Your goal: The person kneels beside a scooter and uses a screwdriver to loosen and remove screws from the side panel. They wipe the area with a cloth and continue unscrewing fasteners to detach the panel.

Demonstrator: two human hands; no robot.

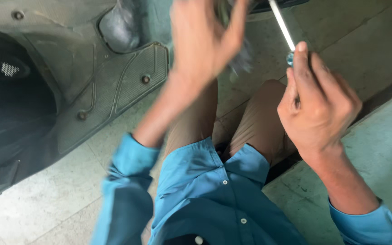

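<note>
- A dark grey textured plastic scooter floorboard (114, 81) fills the left, standing on the pale tiled floor (46, 190).
- The left hand (203, 38) is raised and blurred, forearm angled up, fingers curled around a greyish rag (243, 59).
- The right hand (316, 102), wrist bent upward, pinches a slim screwdriver with a clear blue handle and silver shaft (283, 29), which slants up and left.
</note>
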